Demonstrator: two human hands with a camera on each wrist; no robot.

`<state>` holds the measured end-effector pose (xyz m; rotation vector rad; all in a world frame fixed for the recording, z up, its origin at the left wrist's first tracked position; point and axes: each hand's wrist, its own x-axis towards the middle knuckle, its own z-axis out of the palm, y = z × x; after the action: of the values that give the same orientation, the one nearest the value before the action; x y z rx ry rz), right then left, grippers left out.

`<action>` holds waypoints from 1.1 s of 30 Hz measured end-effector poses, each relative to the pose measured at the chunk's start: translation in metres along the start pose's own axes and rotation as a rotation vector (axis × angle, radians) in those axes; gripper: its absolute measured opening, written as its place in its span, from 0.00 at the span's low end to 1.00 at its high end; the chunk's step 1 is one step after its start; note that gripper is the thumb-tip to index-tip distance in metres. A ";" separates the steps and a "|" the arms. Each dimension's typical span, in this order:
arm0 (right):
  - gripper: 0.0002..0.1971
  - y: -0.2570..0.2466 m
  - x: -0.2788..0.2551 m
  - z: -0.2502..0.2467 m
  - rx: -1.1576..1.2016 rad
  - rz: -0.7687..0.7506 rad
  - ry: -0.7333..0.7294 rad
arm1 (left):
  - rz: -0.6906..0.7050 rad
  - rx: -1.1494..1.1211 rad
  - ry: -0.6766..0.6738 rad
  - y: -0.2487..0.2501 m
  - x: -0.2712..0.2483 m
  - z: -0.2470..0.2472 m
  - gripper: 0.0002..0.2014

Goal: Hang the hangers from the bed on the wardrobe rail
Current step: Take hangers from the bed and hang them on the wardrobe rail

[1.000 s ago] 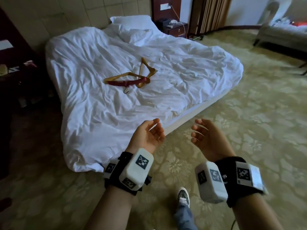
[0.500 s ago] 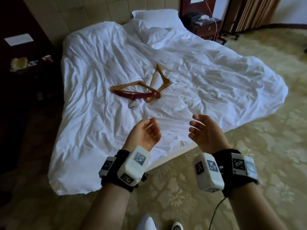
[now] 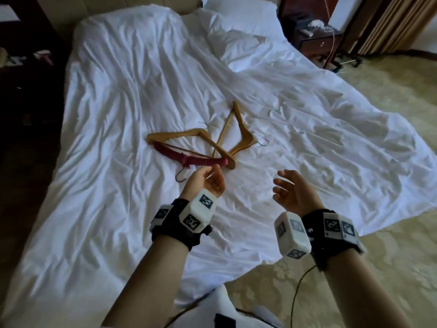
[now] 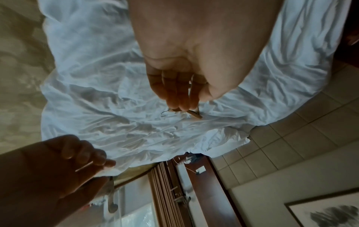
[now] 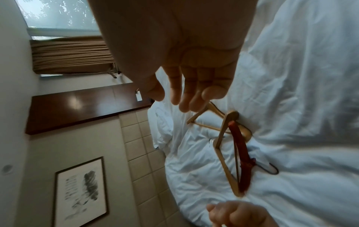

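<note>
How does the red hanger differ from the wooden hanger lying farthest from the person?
The red hanger looks wrapped in dark red fabric; the far wooden hanger is bare tan wood. The red one lies crosswise, nearest the left hand, hook toward the person; the wooden one points up the bed, hook to the right. Both lie flat, untouched, overlapping another wooden hanger.

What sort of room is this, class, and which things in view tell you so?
Probably a hotel bedroom, though a home bedroom is possible: a large bed with white bedding, a dark bedside cabinet beside it, a framed picture on the wall and curtains.
</note>
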<state>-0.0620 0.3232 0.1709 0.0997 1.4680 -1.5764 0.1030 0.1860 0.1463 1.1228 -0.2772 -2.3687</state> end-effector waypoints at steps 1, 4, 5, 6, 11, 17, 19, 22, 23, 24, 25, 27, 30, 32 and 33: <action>0.10 -0.004 0.016 0.003 -0.013 0.012 0.024 | -0.003 0.013 0.016 0.008 0.017 0.003 0.10; 0.09 -0.012 0.061 0.012 -0.060 0.075 0.069 | -0.007 0.094 0.071 0.027 0.054 0.006 0.11; 0.08 -0.014 0.076 0.015 -0.077 0.095 0.083 | -0.009 0.088 0.091 0.031 0.066 0.006 0.10; 0.08 -0.016 0.090 0.017 -0.093 0.114 0.090 | -0.011 0.083 0.113 0.035 0.077 0.005 0.10; 0.09 -0.021 0.167 0.032 -0.191 0.211 0.080 | 0.018 0.184 0.235 0.051 0.128 -0.002 0.11; 0.14 -0.024 0.261 0.052 -0.362 0.323 0.003 | 0.025 0.347 0.393 0.068 0.191 -0.021 0.09; 0.14 -0.021 0.292 0.059 -0.448 0.342 -0.008 | 0.017 0.381 0.433 0.070 0.208 -0.030 0.10; 0.15 -0.013 0.327 0.064 -0.530 0.400 -0.007 | -0.017 0.388 0.504 0.069 0.228 -0.047 0.15; 0.18 -0.011 0.338 0.065 -0.536 0.417 -0.003 | -0.023 0.385 0.525 0.070 0.235 -0.051 0.16; 0.21 -0.010 0.348 0.066 -0.541 0.428 0.004 | -0.022 0.380 0.551 0.071 0.242 -0.053 0.16; 0.24 -0.010 0.359 0.068 -0.550 0.440 0.013 | -0.028 0.351 0.581 0.072 0.250 -0.055 0.14; 0.29 -0.008 0.379 0.072 -0.578 0.479 0.022 | -0.046 0.310 0.650 0.074 0.267 -0.058 0.11; 0.31 -0.003 0.404 0.077 -0.571 0.528 0.031 | -0.087 0.274 0.730 0.074 0.293 -0.063 0.11; 0.31 0.000 0.417 0.084 -0.537 0.543 0.041 | -0.104 0.263 0.752 0.074 0.307 -0.061 0.09; 0.31 0.001 0.423 0.088 -0.521 0.550 0.043 | -0.126 0.268 0.754 0.073 0.313 -0.059 0.10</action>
<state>-0.2489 0.0151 -0.0677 0.2127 1.6629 -0.7341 0.0069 -0.0367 -0.0724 2.1056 -0.2566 -1.8578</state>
